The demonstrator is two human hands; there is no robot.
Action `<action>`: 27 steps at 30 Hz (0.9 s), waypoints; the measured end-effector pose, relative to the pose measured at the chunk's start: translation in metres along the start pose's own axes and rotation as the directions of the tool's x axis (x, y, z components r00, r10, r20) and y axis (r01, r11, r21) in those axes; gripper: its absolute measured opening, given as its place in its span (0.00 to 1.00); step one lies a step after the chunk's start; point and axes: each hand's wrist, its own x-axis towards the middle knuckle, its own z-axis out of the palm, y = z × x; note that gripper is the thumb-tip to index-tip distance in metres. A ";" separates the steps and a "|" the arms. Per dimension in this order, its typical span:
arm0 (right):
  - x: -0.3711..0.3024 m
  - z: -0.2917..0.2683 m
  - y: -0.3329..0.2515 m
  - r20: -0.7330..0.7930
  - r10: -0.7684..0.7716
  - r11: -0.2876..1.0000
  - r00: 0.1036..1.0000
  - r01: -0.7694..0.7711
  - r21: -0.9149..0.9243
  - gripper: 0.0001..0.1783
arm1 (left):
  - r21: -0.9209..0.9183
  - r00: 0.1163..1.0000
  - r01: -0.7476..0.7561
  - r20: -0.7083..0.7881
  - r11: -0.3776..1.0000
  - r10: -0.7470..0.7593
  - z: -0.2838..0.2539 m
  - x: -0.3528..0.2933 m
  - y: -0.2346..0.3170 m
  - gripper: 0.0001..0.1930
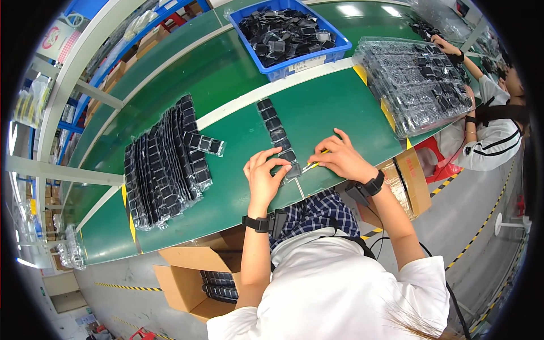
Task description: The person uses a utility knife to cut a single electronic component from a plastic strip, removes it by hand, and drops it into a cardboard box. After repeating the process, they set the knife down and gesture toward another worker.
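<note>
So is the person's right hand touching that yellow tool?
Touching. The head view shows it: the right hand is closed around the yellow tool, whose tip sticks out toward the black strip.

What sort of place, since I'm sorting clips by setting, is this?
Probably a factory assembly or packing floor: a long green workbench, a blue bin heaped with small black parts, and striped yellow-and-black floor tape.

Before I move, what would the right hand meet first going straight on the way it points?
Leading with the yellow tool, the right hand would probably meet the near end of the black strip, with the left hand beyond; whether the tip touches is unclear.
</note>
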 end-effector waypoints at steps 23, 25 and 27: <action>0.014 0.005 -0.008 -0.145 0.086 0.991 0.986 -0.100 -0.089 0.15 | 0.010 0.987 0.087 -0.137 0.996 -0.085 -0.033 -0.034 -0.008 0.11; 0.014 0.008 -0.008 -0.137 0.083 0.990 0.987 -0.097 -0.099 0.15 | -0.013 0.988 0.068 -0.136 0.998 -0.069 -0.034 -0.030 0.005 0.13; 0.014 0.009 -0.009 -0.129 0.079 0.990 0.989 -0.094 -0.109 0.16 | 0.157 0.995 -0.084 -0.041 0.984 0.091 -0.033 -0.026 0.019 0.17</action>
